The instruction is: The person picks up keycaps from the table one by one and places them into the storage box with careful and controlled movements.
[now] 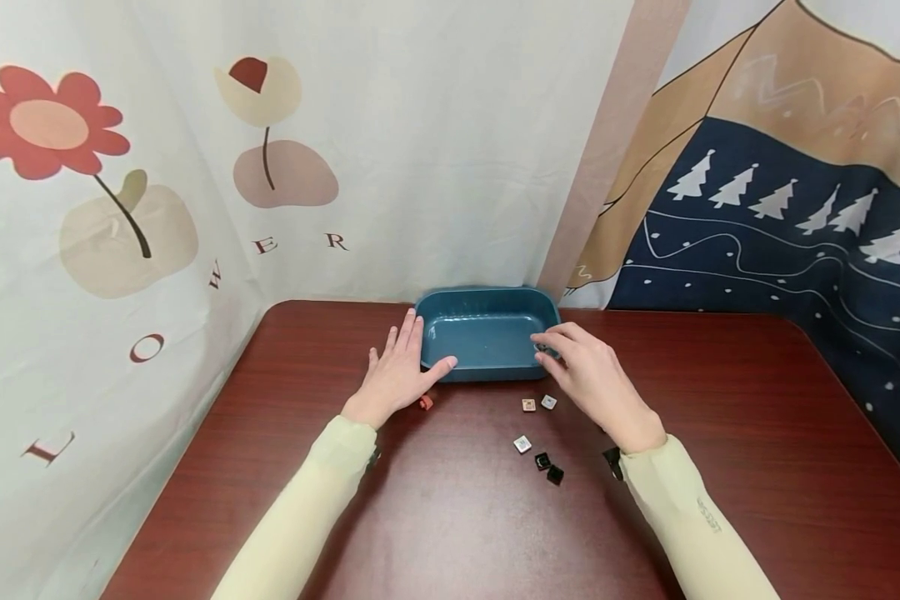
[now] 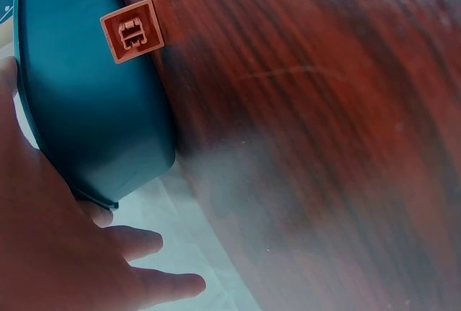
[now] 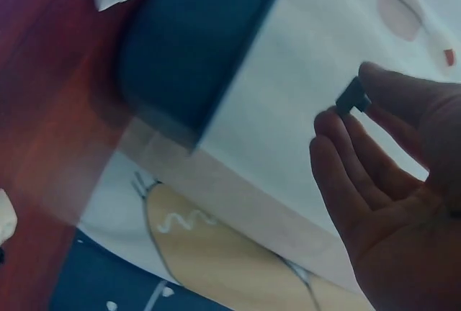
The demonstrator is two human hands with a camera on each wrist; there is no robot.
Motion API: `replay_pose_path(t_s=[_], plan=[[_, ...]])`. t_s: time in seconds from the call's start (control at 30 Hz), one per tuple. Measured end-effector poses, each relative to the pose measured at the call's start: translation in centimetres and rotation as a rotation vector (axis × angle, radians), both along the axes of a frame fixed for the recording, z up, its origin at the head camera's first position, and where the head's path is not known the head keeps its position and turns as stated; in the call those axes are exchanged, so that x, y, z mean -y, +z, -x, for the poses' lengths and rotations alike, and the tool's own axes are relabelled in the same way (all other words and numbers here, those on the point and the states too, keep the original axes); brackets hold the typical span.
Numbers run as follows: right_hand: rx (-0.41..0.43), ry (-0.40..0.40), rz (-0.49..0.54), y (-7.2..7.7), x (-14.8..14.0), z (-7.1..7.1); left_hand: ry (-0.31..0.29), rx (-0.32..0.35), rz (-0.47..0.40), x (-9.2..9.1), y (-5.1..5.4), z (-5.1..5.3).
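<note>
A blue plastic basin (image 1: pixel 486 374) stands at the back of the table. My left hand (image 1: pixel 399 373) rests against its left end, fingers extended and thumb over the near rim. Beside that hand lies an orange keycap (image 1: pixel 426 402); the left wrist view shows its hollow underside with the stem socket. Over the basin's right end, my right hand (image 1: pixel 587 367) pinches a small dark keycap (image 3: pixel 351 96) between thumb and fingertips. Nearer me on the table are a beige keycap (image 1: pixel 528 405), two whitish keycaps (image 1: pixel 522 444) and two black keycaps (image 1: pixel 548 467).
The dark red wooden table (image 1: pixel 450 533) ends just behind the basin. A white curtain (image 1: pixel 435 150) with flower prints hangs at the back and left, and a navy printed cloth (image 1: pixel 757 242) with trees hangs at the right.
</note>
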State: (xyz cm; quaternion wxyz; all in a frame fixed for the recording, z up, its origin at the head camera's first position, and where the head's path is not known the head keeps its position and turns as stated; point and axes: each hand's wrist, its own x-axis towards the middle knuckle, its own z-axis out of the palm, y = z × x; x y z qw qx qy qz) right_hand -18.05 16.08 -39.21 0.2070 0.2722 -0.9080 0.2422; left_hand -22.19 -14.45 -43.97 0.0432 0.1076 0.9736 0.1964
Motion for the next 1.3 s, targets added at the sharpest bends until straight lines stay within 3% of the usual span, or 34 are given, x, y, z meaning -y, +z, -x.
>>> replay_pose_path(t_s=[0.23, 0.5, 0.77, 1.03, 1.3], plan=[[0.074, -0.029, -0.002, -1.1, 0.2, 2.4, -0.001, 0.006, -0.008, 0.0, -0.1, -0.1], [0.143, -0.014, -0.039, -2.2, 0.8, 4.0, -0.003, 0.022, -0.008, -0.1, 0.1, -0.2], [0.233, -0.045, -0.086, -2.8, 1.5, 5.0, 0.001, 0.020, -0.012, -0.2, 0.0, -0.1], [0.261, -0.091, -0.112, -3.1, 1.8, 5.7, 0.007, 0.019, -0.021, -0.2, 0.0, -0.1], [0.294, -0.086, -0.124, -2.9, 1.9, 5.4, 0.009, 0.016, -0.016, 0.0, 0.0, -0.1]])
